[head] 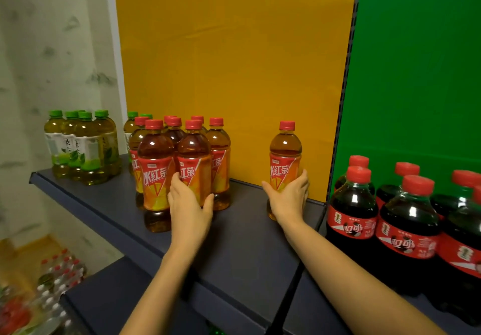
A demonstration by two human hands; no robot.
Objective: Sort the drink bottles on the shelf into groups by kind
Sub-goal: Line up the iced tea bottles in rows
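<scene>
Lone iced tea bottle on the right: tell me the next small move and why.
Probably slide it left to the iced tea group. The right hand grips the lone iced tea bottle, which stands apart on the shelf, while the left hand holds a matching red-capped bottle at the group's front.

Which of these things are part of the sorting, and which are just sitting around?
In the job: lone iced tea bottle (right hand), front iced tea bottle (left hand), green tea bottles, cola bottles, shelf.
Just about: yellow back panel, green back panel, clear bottles below.
</scene>
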